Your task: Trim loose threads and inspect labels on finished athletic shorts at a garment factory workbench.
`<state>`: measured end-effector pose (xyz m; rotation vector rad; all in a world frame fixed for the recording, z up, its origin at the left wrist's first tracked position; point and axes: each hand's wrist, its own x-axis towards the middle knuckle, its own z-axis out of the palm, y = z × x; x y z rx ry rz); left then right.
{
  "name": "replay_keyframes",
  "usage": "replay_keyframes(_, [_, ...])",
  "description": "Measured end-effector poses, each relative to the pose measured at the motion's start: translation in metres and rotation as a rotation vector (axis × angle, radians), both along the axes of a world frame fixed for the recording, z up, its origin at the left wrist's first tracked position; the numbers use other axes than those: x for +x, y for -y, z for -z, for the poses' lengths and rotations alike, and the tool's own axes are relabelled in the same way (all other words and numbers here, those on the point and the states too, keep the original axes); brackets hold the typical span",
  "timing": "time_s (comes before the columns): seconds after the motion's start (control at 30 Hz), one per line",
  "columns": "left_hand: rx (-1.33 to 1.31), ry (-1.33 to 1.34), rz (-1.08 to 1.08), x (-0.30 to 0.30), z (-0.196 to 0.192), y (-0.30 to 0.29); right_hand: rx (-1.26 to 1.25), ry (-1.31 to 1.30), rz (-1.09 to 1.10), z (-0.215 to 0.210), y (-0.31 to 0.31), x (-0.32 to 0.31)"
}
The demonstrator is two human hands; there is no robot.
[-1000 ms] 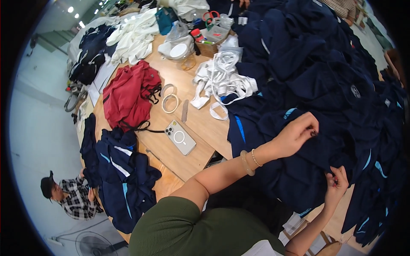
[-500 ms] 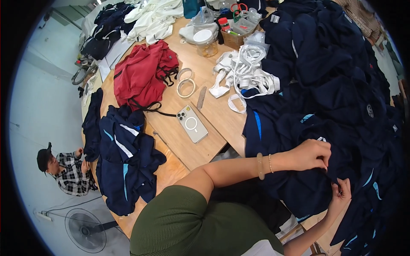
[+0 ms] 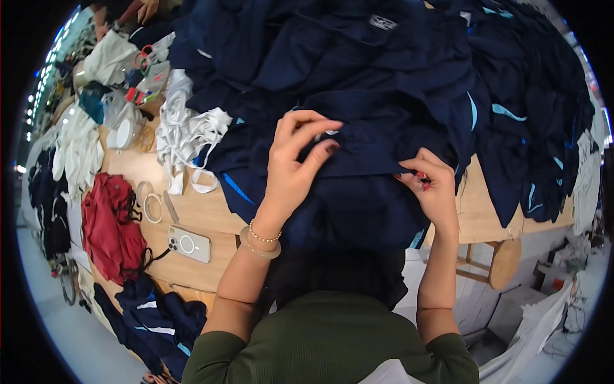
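Note:
A navy garment (image 3: 384, 137) lies in front of me, its folded edge running between my hands. My left hand (image 3: 293, 157) is over its left part, thumb and fingers apart, near a small white label (image 3: 332, 132). Closer to the garment's right side, my right hand (image 3: 435, 185) pinches the folded edge between thumb and forefinger. Its other fingers are curled in; red shows there, and I cannot tell whether it is nail polish or a small object. More navy cloth hangs over the table edge toward my lap.
Navy garments (image 3: 511, 109) with light blue stripes are heaped at the right. White straps (image 3: 185, 134), a red garment (image 3: 110, 224), a phone (image 3: 190, 244) and tape rolls (image 3: 153, 208) lie on the wooden table at left. A wooden stool (image 3: 505, 264) stands at right.
My view has swung to the right, so the table items appear further left. My left hand has opened from a closed grip. Both hands now sit further apart along the garment's edge.

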<state>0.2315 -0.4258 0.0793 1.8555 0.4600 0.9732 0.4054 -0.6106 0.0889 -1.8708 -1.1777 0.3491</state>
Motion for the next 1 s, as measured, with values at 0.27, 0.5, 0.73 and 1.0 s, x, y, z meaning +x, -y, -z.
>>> replay_keyframes(0.27, [0.500, -0.131, 0.189, 0.018, 0.006, 0.013, 0.050, -0.036, 0.005, 0.007, 0.005, 0.002])
replay_keyframes(0.5, [0.417, -0.116, 0.194, 0.025, 0.005, 0.014, 0.013, -0.076, -0.035, 0.012, 0.006, 0.004])
replay_keyframes(0.73, [0.361, -0.187, 0.216, 0.029, 0.003, 0.015, -0.022, -0.421, -0.180, -0.014, 0.017, 0.013])
replay_keyframes(1.0, [0.268, -0.179, 0.222, 0.025, 0.006, 0.016, -0.099, -0.007, -0.098, -0.047, -0.005, 0.010])
